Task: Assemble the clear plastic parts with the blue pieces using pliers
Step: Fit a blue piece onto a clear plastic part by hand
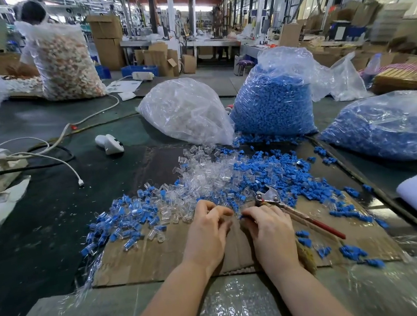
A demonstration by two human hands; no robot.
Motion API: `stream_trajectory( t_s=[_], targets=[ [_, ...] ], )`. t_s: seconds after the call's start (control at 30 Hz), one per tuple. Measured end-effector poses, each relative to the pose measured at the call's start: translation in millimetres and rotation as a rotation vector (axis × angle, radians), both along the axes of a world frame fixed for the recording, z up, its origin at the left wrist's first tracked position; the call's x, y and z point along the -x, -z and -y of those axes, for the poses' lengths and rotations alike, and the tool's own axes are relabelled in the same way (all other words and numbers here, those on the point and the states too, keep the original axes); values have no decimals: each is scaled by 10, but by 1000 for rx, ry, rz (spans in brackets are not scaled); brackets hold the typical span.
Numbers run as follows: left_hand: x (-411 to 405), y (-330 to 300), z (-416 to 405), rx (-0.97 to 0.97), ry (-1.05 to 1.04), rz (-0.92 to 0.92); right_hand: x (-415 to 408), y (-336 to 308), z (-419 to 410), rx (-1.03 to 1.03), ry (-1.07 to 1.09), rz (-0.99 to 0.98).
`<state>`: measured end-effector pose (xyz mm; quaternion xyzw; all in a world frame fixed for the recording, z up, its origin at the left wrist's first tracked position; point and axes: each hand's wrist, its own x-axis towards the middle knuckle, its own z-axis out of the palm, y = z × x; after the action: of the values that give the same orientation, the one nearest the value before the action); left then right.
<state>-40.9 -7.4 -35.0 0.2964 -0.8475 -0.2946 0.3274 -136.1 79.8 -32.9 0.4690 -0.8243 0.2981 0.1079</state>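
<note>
**Two hands meet over a cardboard sheet strewn with clear and blue parts**

The left hand [207, 230] has its fingers curled inward, the tips bunched at the point where both hands meet; whatever it pinches is hidden behind the knuckles, probably a small clear part, though the view does not settle it. The right hand [269, 228] is curled too, fingertips pressed to the same spot, with a sliver of blue showing at its fingertips, so it appears to grip a blue piece [242, 217]. The two hands nearly touch at their fingertips.

The pliers [294, 209] lie on the cardboard sheet [161, 259] just beside the right hand, metal head pointing away from the person, red handle running back to the right; neither hand holds them.

Ahead of the hands spreads a loose heap of clear plastic parts [204, 173], with blue pieces [275, 174] piled to its right. To the left lies a scatter of parts showing both clear and blue [121, 217]; whether each is fully joined is too small to tell.

Further back on the surface [54, 211] stand a bag of clear parts [185, 114] and a bag of blue pieces [273, 103], side by side and touching. Another bag of blue pieces [388, 127] is cut off by the right edge.
</note>
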Motion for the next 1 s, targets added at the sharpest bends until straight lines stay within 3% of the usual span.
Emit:
stream_trajectory(
  t_s=[0.63, 1.0],
  targets=[
    [-11, 22, -15, 14, 49, 55, -43, 23, -44, 62, -9, 1],
    [-68, -38, -12, -227, 19, -136, -44, 7, -40, 93, -3, 37]
  ],
)
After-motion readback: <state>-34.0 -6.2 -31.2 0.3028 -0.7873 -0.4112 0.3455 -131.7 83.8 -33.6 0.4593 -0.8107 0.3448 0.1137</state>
